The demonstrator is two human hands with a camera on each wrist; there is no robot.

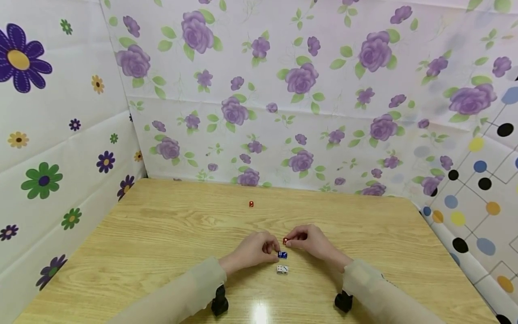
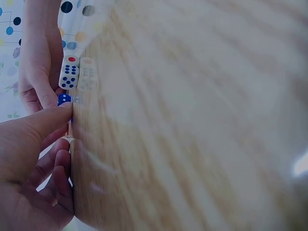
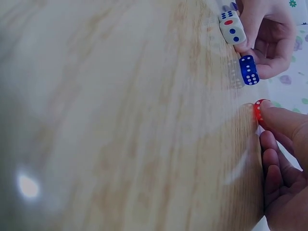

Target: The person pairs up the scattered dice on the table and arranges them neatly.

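Observation:
Two blue dice (image 1: 283,255) with white pips sit side by side on the table. My left hand (image 1: 256,250) pinches the left one between thumb and forefinger; in the left wrist view the thumb partly covers the blue dice (image 2: 63,99). Just beyond them, my right hand (image 1: 311,242) pinches a red die (image 1: 285,241), its pips partly hidden by the thumb in the right wrist view. On the near side of the blue pair stand two white dice (image 1: 282,270), side by side, with red and blue pips showing in the left wrist view.
Another red die (image 1: 251,204) lies by itself toward the back of the wood-grain table (image 1: 182,234). Flower-printed cloth (image 1: 259,112) rises behind the table, and patterned cloth lines both sides. A black wrist mount (image 1: 220,301) hangs under each cuff.

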